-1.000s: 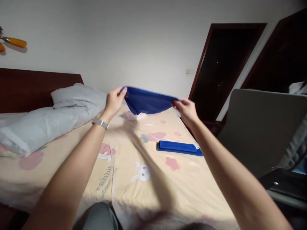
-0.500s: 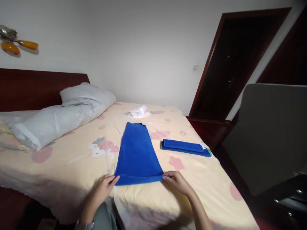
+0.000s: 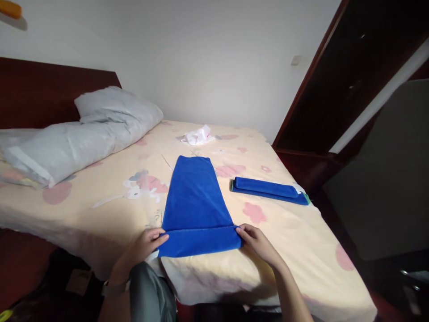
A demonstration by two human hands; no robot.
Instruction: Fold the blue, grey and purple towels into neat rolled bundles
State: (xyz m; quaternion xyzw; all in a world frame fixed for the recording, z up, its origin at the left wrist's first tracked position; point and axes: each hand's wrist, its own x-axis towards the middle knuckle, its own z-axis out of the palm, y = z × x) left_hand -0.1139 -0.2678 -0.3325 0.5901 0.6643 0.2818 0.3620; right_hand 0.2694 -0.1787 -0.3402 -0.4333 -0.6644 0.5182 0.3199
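Note:
A blue towel (image 3: 197,192) lies lengthwise across the bed, its near end turned up into a flat fold with a straight edge across it. My left hand (image 3: 149,243) pinches the left end of that fold between thumb and fingers. At the opposite end, my right hand (image 3: 256,241) grips the fold's right corner the same way. To the right rests a second blue towel (image 3: 268,187), folded into a narrow strip with a green edge and a bit of white at its right end; neither hand touches it.
The bed (image 3: 110,228) has a cream sheet with pink prints. A grey quilt (image 3: 100,129) is bunched at the left by the dark headboard (image 3: 50,89). Crumpled white plastic (image 3: 197,135) lies at the far side. My knee (image 3: 150,290) is at the near edge.
The turned-up strip at the towel's near end has become wider, with both hands still holding its ends. My view has tilted down, so the bed sits higher in it.

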